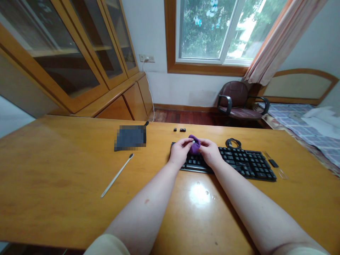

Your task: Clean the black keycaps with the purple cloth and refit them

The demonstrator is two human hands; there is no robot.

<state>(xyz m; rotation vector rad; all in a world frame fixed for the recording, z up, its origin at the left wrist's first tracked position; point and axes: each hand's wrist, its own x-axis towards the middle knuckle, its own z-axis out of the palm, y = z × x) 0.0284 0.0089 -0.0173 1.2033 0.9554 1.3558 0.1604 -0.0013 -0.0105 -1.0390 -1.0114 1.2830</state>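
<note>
Both hands are above the left half of a black keyboard (240,161). Between them is a small purple cloth (195,146), bunched up. My left hand (181,150) pinches its left side with thumb and fingers. My right hand (209,151) grips the cloth from the right, fingers closed. A small pale spot shows at the cloth near my left fingertips; I cannot make out what it is. Behind the keyboard lie a few small black keycaps (182,130). The keys under my hands are partly hidden.
On the left lie a long white-handled brush (117,176) and a blurred dark flat item (130,137). A coiled black cable (233,143) sits behind the keyboard. To its right is a wire keycap puller (273,163). Beyond the wooden table (66,170) stands an armchair (236,99).
</note>
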